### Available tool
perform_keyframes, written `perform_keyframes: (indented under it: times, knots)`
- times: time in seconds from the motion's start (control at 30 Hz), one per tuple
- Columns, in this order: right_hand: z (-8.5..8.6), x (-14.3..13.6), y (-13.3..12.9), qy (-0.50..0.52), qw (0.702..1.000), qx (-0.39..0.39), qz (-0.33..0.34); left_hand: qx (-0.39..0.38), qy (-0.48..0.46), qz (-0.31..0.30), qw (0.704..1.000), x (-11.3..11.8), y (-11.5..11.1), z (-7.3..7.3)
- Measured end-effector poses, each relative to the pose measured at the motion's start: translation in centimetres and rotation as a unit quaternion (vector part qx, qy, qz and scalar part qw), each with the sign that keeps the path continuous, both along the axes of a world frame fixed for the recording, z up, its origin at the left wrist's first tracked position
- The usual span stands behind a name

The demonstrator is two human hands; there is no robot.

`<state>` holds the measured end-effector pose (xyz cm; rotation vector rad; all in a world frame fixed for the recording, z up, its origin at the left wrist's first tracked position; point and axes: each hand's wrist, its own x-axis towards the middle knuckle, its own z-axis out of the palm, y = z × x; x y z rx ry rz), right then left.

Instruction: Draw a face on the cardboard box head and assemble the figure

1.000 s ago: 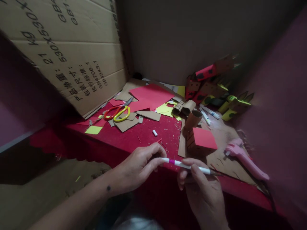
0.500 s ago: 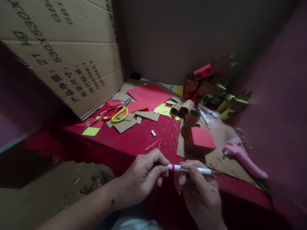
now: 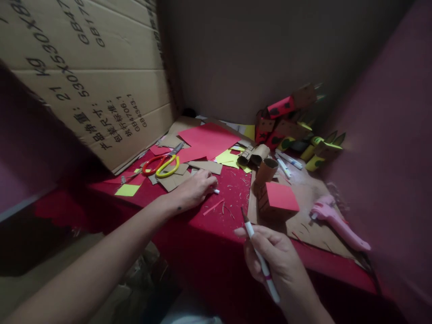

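Observation:
My right hand (image 3: 275,254) is closed around a white brush pen (image 3: 261,261) with a purple band. Its dark bristle tip points up and away from me, over the front of the table. On the red tablecloth, my left hand (image 3: 200,186) has its fingers bent down over a small white pen cap (image 3: 216,191), of which only one end shows. Just in front of that hand lies a thin red paper strip (image 3: 213,207). A cardboard cube (image 3: 275,207) with a red paper top (image 3: 282,196) stands beyond the pen.
Red-and-yellow-handled scissors (image 3: 162,164) lie among paper scraps at left. Cardboard tubes (image 3: 266,171), markers (image 3: 288,162) and a pink glue gun (image 3: 340,222) are on the right. Behind them are decorated cardboard figures (image 3: 290,121). A large carton (image 3: 128,76) rises at back left.
My left hand has let go of the pen's end and reached forward to the cap on the table. My right hand has turned the pen so its tip points away from me.

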<state>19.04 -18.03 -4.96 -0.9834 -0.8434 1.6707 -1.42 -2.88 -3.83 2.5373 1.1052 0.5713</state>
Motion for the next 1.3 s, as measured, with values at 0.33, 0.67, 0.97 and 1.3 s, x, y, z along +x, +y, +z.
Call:
perform_keyframes:
  times: [0.33, 0.67, 0.97, 1.3]
  knots:
    - [0.2, -0.7, 0.1, -0.033, 0.998, -0.023, 0.043, -0.259, -0.185, -0.093, 0.943, -0.9, -3.9, 3.2]
    - [0.2, -1.3, -0.4, -0.007, 0.997, -0.026, 0.069, -0.347, -0.235, -0.128, 0.899, -1.0, -5.0, 4.1]
    - [0.1, -0.8, -0.6, 0.017, 1.000, -0.016, 0.014, -0.444, -0.336, -0.072, 0.828, 0.2, -5.8, 2.6]
    - [0.2, -0.4, -0.9, 0.014, 1.000, -0.025, -0.010, -0.151, -0.164, 0.095, 0.970, -1.0, -4.0, 3.2]
